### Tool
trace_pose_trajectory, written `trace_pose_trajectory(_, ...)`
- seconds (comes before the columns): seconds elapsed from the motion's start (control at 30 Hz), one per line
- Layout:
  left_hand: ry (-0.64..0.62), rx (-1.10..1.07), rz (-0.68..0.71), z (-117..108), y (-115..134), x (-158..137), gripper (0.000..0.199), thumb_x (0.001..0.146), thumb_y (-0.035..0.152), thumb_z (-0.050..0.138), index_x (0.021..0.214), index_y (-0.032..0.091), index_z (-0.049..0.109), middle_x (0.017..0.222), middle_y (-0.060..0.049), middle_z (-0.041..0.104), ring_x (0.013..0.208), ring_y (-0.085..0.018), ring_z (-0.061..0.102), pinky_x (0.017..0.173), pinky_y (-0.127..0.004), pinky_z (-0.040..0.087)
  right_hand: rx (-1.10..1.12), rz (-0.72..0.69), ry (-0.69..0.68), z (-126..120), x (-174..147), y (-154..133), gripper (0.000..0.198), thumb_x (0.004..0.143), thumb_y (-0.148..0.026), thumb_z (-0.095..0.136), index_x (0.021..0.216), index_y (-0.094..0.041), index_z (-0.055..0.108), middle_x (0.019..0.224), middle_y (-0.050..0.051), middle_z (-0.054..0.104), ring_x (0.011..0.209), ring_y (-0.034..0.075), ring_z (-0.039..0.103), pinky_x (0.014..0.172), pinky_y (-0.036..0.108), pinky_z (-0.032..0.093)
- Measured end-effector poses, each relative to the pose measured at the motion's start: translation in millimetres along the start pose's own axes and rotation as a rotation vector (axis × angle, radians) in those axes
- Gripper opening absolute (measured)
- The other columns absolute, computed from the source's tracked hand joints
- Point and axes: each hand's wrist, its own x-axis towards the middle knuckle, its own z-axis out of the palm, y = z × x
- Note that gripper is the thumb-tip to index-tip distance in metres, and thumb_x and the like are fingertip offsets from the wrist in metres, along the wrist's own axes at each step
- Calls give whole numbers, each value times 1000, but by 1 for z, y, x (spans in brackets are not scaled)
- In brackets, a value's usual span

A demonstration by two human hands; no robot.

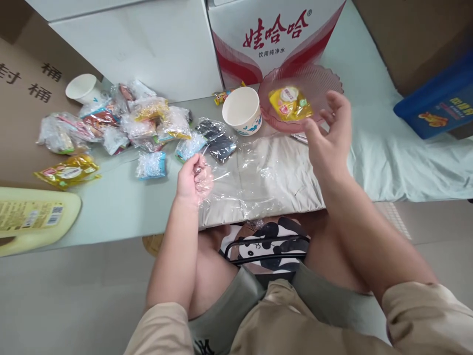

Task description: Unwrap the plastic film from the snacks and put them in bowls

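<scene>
Pale green cloth-covered surface, left hand pinching crinkled clear plastic film, right hand with fingers loosely parted, glossy yellow packaging in ribbed translucent pink plate beside those fingertips, clear-wrapped packets heaped beyond left fingers

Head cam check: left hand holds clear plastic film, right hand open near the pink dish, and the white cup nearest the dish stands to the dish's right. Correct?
One error: the white cup stands to the left of the pink dish, as the head view shows. The left hand does hold clear plastic film, and the right hand is open near the dish.
</scene>
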Motion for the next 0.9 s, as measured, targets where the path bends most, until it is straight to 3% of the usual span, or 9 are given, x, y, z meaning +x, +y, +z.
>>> trace_pose_trajectory(0.1,-3,145,-12,6,-6,1,36,93,47,53,68,22,46,40,10,25,28,-4,14,31,-17,9,-33,-31,-68,13,-24,-12,30,96,-27,50,124,-26,58,108,8,67,101,23,67,87,42,58)
trace_pose_trajectory(0.17,67,292,77,7,-11,4,30,86,42,64,70,21,49,41,10,32,29,-4,19,32,-16,10,-44,-130,-326,29,-42,-20,28,93,-25,52,120,-23,62,108,9,70,103,24,68,94,44,57)
trace_pose_trajectory(0.23,187,439,205,1,-15,8,25,80,33,68,69,21,49,42,10,36,30,-4,23,33,-17,11,-97,-209,-568,43,-54,-24,41,89,-21,56,130,-19,61,131,14,67,125,28,62,109,50,51)
trace_pose_trajectory(0.33,334,670,244,-22,-15,11,21,80,32,66,68,23,52,41,8,41,30,-7,30,34,-20,17,-211,-184,-742,49,-57,-21,70,82,-20,64,150,-14,48,158,18,47,149,35,41,122,55,38)
trace_pose_trajectory(0.4,407,902,274,-39,-13,8,17,79,32,68,69,23,56,43,6,46,36,-13,42,39,-23,29,-231,-155,-757,43,-55,-17,74,83,-26,67,153,-16,45,161,17,44,150,35,40,123,56,37)
trace_pose_trajectory(0.5,564,1261,529,-51,-12,-3,15,74,31,74,80,24,63,64,-1,59,67,-23,62,64,-34,51,-214,-154,-695,31,-53,-12,62,91,-35,62,150,-19,51,156,15,51,146,34,47,121,58,39)
trace_pose_trajectory(0.67,443,1449,929,-36,-18,-14,5,79,22,67,84,22,66,105,-10,60,107,-27,61,102,-47,47,-301,-152,-684,25,-55,-8,48,89,-30,62,134,-16,64,147,18,58,142,39,50,118,59,41)
trace_pose_trajectory(0.77,426,1517,917,-33,-24,-7,10,83,19,64,88,21,71,111,-10,55,116,-30,56,105,-51,44,-323,-181,-722,22,-55,-4,43,81,-9,55,120,-19,71,144,13,62,145,37,47,119,59,39)
trace_pose_trajectory(0.9,413,1592,660,-40,-28,7,25,80,21,68,103,22,77,111,-11,53,120,-36,54,104,-55,44,-347,-189,-785,8,-51,1,49,73,-1,48,106,-25,76,143,5,64,149,38,41,118,67,32)
